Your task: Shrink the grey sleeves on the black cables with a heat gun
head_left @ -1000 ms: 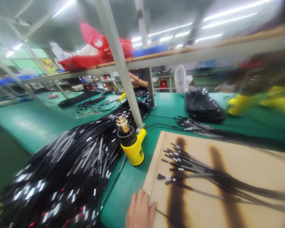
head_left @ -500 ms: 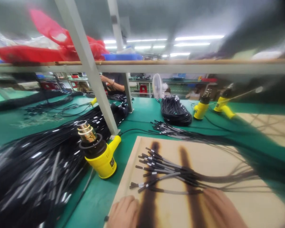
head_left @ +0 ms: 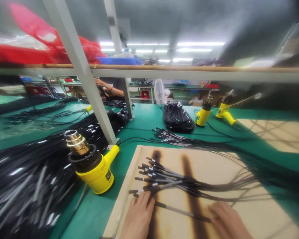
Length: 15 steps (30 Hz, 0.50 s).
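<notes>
On a scorched wooden board [head_left: 259, 205] lies a fanned bundle of black cables [head_left: 186, 182] with grey sleeves and white labels near their ends. One cable [head_left: 175, 209] is drawn apart, slanting across the near side of the bundle. My left hand [head_left: 139, 214] has its fingertips closed over this cable close to its black tip. Further along the same cable, my right hand [head_left: 226, 219] pinches it, its fingertips partly blurred. The bundle's other ends point left over the dark burn marks.
A yellow heat gun [head_left: 94, 169] stands nozzle-up left of the board, beside a large heap of black cables [head_left: 20, 186]. Behind are a coiled cable bundle [head_left: 178, 118], two more heat guns, a metal post [head_left: 82, 73] and a fan [head_left: 159, 92]. Another person works beyond the shelf.
My left hand has moved from the board's near left edge up onto the cable end. The near cable has been pulled towards me, away from the bundle. The view has shifted slightly right.
</notes>
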Each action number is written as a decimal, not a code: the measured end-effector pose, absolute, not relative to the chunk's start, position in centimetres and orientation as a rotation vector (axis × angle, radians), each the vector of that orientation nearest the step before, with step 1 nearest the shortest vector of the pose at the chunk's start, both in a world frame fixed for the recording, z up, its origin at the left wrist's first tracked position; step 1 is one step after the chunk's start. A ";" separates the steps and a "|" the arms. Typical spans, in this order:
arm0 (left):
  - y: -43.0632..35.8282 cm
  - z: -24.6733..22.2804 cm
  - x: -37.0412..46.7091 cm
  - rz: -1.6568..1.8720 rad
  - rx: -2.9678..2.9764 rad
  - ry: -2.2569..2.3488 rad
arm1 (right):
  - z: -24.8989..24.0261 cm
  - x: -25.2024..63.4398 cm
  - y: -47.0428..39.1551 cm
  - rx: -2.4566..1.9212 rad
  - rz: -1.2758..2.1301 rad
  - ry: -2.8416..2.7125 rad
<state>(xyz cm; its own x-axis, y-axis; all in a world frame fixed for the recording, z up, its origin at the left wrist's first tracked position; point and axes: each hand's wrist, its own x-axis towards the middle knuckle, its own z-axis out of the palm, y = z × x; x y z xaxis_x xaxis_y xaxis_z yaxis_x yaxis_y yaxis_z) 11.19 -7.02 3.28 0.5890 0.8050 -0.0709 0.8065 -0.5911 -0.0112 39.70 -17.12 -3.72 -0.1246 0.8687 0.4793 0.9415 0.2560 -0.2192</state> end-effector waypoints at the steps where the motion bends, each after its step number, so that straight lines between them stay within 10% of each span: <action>1: -6.9 2.8 11.1 -0.073 2.803 1.414 | -4.1 40.1 -16.8 -1.666 -0.208 -1.972; 15: -3.4 1.7 12.3 0.052 2.878 1.619 | -5.7 40.9 -15.1 -1.624 -0.271 -1.990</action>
<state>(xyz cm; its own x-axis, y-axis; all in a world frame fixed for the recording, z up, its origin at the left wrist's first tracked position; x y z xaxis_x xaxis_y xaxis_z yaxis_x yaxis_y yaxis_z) 12.33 -3.39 1.70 0.5220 0.8464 0.1059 0.8514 -0.5094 -0.1249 40.87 -15.11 -5.75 -0.1172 0.8393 0.5309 0.9508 0.2492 -0.1840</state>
